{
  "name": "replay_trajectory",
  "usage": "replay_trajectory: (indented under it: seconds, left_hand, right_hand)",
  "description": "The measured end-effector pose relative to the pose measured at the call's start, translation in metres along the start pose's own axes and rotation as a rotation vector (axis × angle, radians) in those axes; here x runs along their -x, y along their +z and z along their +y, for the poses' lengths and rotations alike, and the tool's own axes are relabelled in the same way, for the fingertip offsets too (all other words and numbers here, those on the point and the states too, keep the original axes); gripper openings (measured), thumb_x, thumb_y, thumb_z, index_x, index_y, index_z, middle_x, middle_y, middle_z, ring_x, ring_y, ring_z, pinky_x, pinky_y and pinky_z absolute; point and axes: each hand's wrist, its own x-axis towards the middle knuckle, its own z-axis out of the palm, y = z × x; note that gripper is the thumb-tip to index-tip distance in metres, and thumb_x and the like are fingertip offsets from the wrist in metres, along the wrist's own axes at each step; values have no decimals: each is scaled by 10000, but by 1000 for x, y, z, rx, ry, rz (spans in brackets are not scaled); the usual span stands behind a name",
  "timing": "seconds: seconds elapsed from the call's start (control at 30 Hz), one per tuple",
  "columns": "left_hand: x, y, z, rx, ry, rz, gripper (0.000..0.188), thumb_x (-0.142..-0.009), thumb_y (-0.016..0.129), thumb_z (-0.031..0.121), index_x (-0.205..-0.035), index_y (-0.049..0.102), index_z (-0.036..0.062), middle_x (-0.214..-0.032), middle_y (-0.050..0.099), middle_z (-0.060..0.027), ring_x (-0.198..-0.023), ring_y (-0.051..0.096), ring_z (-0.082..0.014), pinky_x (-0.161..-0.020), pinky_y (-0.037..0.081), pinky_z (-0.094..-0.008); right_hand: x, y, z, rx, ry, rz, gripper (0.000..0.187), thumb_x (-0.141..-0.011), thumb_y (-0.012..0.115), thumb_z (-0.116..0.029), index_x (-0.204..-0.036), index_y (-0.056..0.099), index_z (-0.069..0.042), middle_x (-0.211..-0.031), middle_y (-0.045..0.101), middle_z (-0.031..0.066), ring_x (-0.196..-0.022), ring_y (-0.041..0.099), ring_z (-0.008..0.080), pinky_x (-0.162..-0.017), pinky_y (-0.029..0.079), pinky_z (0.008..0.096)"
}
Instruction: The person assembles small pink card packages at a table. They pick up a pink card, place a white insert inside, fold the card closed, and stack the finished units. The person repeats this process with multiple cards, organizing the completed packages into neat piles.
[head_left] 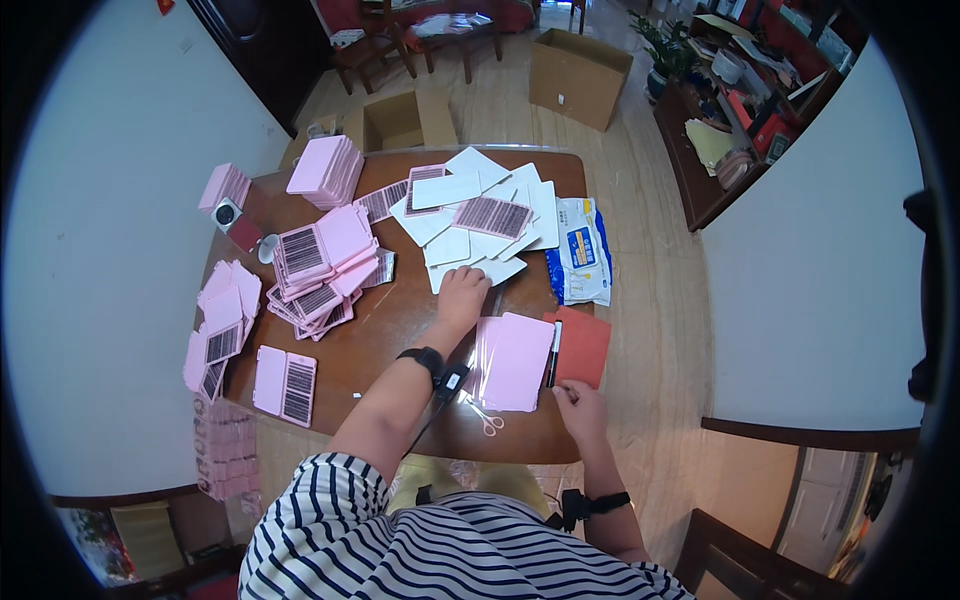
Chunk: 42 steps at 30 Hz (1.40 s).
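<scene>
White cards (507,270) lie loosely heaped on the table (395,325), apparently for easy reach, the left hand's (462,294) bent fingers at their near edge, grip unclear, while the curled right hand (582,406), its hold also unclear, meets the red sheet's (584,348) lower edge, perhaps steadying it.

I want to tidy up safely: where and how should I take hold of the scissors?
Probably best to pinch the scissors by the handle loops, reaching in from the near edge of the table: the loops lie toward that side, while the blades point away and leftward.
</scene>
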Motion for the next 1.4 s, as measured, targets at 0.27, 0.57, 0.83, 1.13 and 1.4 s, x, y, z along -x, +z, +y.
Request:
replay_trajectory:
  seconds: [0.27, 0.57, 0.83, 1.13, 1.4]
  left_hand:
    - [80, -121, 40, 53, 228, 289, 296, -780, 700, 118, -1063, 751, 187, -1004, 656, 16, -971, 619, -204, -882, 449, -400]
    - [169, -170, 3, 1174, -800, 357, 1087, -893, 761, 345, -1647, -11, 220, -1603, 326, -182, -1461, 368, -345, -1150, 396, -503]
    - [201, -216, -33, 2287, -536, 416, 997, -873, 305, 871, -1648, 170, 259, -1495, 490, -210, -1328, 522, -413, -1083, 459, -549]
    - [256, -240, -75, 2283, -561, 236, 1039, -861, 244, 893, -1622, 252, 186, -1447, 534, -182, -1274, 576, -334, -1027, 522, -494]
    - [269, -243, -88, 2286, -786, 280, 881, -986, 147, 778, -1577, 362, 161, -1354, 602, -174, -1181, 632, -341, -990, 543, -493]
  right_hand:
    - [-33, 16, -69, -973, 282, -253, 345, -1012, 655, -333, -1055, 687, 8, -843, 696, 46, -542, 458, 45, -478, 350, 213]
    - [13, 65, -152, -860, 192, -589, 340, -1004, 644, -152, -1282, 621, 42, -1041, 709, 87, -863, 700, 161, -669, 540, 242]
    - [67, 145, -190, -609, 92, -749, 276, -1003, 663, -234, -1128, 697, 9, -927, 716, 20, -827, 650, 94, -713, 497, 260]
    - [92, 168, -269, 139, -583, -166, 282, -1008, 554, -305, -987, 701, -66, -916, 716, 137, -868, 681, 351, -777, 522, 456]
    - [127, 202, -302, 198, -900, -264, 200, -910, 666, -272, -880, 719, -82, -861, 702, 122, -840, 675, 342, -715, 529, 448]
